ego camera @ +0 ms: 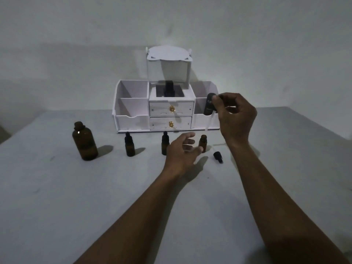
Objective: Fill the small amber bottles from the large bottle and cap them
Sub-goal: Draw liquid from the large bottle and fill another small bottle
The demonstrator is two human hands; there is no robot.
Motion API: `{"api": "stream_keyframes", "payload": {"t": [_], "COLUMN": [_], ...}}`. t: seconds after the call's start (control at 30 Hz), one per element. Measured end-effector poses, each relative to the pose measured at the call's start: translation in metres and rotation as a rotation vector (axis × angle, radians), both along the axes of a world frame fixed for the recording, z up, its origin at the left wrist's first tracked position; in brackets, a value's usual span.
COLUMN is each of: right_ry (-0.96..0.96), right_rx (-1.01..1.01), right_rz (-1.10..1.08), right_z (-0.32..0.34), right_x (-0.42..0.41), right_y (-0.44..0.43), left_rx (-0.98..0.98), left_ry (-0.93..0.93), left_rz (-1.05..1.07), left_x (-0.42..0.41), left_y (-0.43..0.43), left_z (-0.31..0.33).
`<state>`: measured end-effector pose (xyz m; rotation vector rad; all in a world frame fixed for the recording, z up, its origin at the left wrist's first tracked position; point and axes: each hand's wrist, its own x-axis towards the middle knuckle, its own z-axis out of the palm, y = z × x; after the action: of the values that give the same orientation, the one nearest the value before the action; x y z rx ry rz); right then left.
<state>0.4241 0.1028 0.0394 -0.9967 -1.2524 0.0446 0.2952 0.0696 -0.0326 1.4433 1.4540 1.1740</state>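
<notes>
Amber glass, open at the neck: the uncapped small bottle (pixel 203 143) stands on the grey table (pixel 57 197), just beyond the left hand (pixel 181 152), whose fingers are spread and curled loosely, closed on nothing, probably coming in to steady it. Above it the right hand (pixel 235 116) pinches the dark rubber bulb of a large dropper (pixel 209 107) between thumb and fingertips, its clear glass pipette (pixel 209 121) slanting down toward the open neck, which suggests liquid is about to be dripped in. A small black dropper cap (pixel 218 156) lies on its side just to the right of that bottle, seemingly set aside until filling ends. Two capped small bottles (pixel 130 146) (pixel 165 142) stand in line to the left. The large amber bottle (pixel 84 141) stands well apart at the far left, upright and without its dropper. Behind everything sits a white drawer organiser (pixel 133 119), a dark bottle (pixel 169 89) in its middle compartment.
</notes>
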Motion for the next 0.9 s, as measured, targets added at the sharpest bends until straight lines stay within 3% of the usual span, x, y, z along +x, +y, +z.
{"api": "stream_keyframes", "payload": {"t": [0.13,0.23,0.5,0.9], "right_ry": [0.006,-0.032,-0.015,0.079], "right_rx": [0.049,0.053,0.079,0.048], "right_rz": [0.103,0.210,0.468,0.607], "right_z": [0.013,0.020,0.028,0.032], "right_x": [-0.025,-0.060,-0.161,-0.252], "right_y": [-0.009,-0.015,-0.030,-0.029], "left_rx": [0.006,0.118,0.270,0.183], "left_ry": [0.009,0.031,0.028,-0.001], "left_rz": [0.026,0.075,0.366,0.565], "left_x": [-0.033,-0.074,-0.184,-0.266], "left_y": [-0.021,-0.040,-0.076,-0.081], "left_z": [0.001,0.007,0.010,0.001]}}
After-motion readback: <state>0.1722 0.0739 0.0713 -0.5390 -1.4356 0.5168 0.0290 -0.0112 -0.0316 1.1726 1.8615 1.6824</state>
